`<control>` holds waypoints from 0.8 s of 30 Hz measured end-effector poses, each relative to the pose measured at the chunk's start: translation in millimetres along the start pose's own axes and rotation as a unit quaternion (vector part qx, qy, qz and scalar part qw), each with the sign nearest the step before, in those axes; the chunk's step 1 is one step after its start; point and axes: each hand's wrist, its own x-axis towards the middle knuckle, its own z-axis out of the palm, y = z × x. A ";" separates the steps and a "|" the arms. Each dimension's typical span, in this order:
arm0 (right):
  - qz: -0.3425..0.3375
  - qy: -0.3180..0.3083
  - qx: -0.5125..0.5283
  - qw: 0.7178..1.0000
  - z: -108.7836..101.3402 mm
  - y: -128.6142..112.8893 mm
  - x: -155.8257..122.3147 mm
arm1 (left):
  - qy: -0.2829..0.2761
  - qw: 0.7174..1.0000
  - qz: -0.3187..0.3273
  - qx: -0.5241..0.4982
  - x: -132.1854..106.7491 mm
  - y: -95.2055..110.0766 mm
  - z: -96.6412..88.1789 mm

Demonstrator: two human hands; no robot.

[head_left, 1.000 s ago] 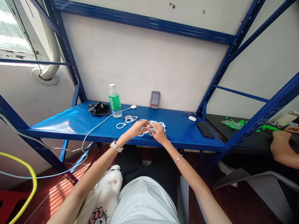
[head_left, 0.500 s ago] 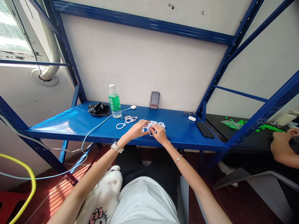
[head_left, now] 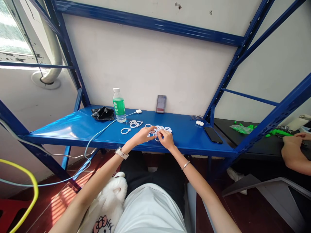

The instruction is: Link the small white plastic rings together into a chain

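My left hand [head_left: 143, 136] and my right hand [head_left: 166, 139] meet above the front part of the blue table, fingertips close together. Between the thumb and forefinger of my left hand shows a white ring [head_left: 151, 133]. The fingers of my right hand pinch at the same white plastic, partly hiding it. Right behind the hands lies a pile of white rings [head_left: 167, 129]. Left of my left hand are a small cluster of white rings [head_left: 136, 124] and a single white ring with a small tab [head_left: 125, 131].
A green-labelled bottle [head_left: 119, 106], a black plastic bag [head_left: 103, 114] and a pale cable [head_left: 102, 131] are on the left. A phone [head_left: 161, 104] leans on the wall. Glasses [head_left: 197, 117], a white case [head_left: 200, 123] and a black phone [head_left: 213, 135] lie right. Another person's hand [head_left: 293, 145] is far right.
My fingers have shifted slightly around the white ring. A ring behind my left hand shows more fully. The other things lie where they were.
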 end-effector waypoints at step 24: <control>-0.001 -0.027 0.149 0.988 -4.2 3.0 1.2 | 0.006 1.000 0.005 0.014 -1.6 12.7 -5.5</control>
